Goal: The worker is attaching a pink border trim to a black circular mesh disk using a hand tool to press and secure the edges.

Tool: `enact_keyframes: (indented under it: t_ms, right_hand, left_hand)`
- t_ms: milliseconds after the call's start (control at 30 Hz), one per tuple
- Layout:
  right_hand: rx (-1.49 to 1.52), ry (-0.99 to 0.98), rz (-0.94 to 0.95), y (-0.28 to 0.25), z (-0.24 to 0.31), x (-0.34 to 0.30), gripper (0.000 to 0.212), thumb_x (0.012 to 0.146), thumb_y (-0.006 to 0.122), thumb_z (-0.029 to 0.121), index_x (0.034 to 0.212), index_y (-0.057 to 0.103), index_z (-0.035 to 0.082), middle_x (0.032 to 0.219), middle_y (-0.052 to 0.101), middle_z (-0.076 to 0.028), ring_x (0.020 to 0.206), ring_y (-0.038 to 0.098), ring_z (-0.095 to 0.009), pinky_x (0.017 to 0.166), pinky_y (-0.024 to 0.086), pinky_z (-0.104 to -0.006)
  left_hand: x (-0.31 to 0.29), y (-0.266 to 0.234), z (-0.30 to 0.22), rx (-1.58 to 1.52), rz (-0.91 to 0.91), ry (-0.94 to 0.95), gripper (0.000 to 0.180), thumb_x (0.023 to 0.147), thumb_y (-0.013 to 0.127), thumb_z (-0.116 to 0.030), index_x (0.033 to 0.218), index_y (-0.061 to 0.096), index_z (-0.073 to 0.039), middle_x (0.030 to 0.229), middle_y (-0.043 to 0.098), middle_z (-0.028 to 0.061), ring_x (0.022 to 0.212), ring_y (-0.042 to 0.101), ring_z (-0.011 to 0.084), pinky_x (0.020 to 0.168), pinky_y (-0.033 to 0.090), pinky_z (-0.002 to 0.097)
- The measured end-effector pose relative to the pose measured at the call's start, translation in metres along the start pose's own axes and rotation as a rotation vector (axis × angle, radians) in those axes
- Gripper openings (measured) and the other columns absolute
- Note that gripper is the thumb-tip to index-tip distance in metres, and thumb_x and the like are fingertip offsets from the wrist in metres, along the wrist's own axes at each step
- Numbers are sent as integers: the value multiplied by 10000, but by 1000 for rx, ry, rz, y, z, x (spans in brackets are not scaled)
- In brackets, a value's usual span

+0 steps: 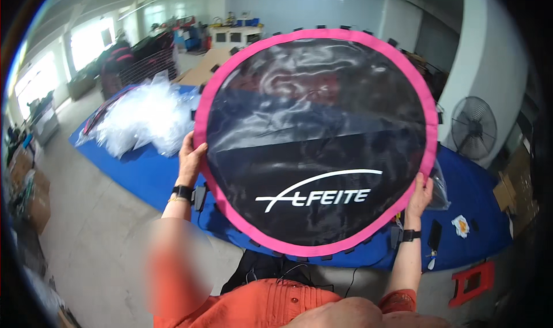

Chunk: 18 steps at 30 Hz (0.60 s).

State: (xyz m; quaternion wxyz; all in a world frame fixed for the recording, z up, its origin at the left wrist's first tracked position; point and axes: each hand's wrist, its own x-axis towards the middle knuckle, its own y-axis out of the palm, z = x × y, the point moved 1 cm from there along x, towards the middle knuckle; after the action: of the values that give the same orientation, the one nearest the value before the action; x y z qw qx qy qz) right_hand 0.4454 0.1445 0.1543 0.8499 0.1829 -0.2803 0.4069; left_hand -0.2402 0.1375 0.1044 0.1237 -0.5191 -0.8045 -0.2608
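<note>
A round black mesh trampoline mat (317, 132) with a wide pink border is held up in front of me, spread flat and facing me. Short black tabs stick out around its rim, and a white print with a curved line sits on its lower part. At the left edge, my left hand (190, 158) grips the pink border, thumb on the near side. My right hand (421, 194) pinches the border at the lower right edge. The blue table behind shows dimly through the mesh. Both wrists wear dark straps with small boxes.
The blue-covered table (132, 169) carries a heap of clear plastic bags (147, 117) at left. At its right lie a phone (435, 234) and a crumpled wrapper (461, 226). A red stool (472, 283) stands at the lower right. A fan (474, 128) is by the pillar; cartons (36, 198) line the left.
</note>
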Motion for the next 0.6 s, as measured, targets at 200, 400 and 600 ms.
enact_keyframes:
  t_ms: [200, 400, 600]
  right_hand:
    - [-2, 25, -22, 6, 8, -3, 182, 1040, 698, 213, 1136, 722, 61, 954, 635, 68, 890, 529, -51, 801, 454, -248]
    - [1, 15, 6, 6, 12, -2, 169, 1044, 697, 220, 1095, 715, 60, 911, 595, 86, 852, 498, -40, 762, 425, -232]
    - [-10, 12, 0, 8, 13, -3, 212, 1037, 709, 265, 1059, 711, 54, 884, 595, 77, 837, 493, -52, 754, 428, -245]
  left_hand:
    - [-1, -5, 4, -59, 30, -37, 509, 936, 642, 72, 1420, 550, -58, 1235, 669, 22, 1073, 639, 131, 961, 510, 285]
    - [5, -16, 12, -62, 24, -73, 467, 957, 629, 78, 1395, 554, -65, 1235, 675, 31, 1074, 643, 133, 970, 514, 294]
    - [-1, -9, -2, -29, 13, -66, 458, 966, 623, 79, 1395, 544, -59, 1239, 678, 40, 1084, 641, 134, 979, 510, 295]
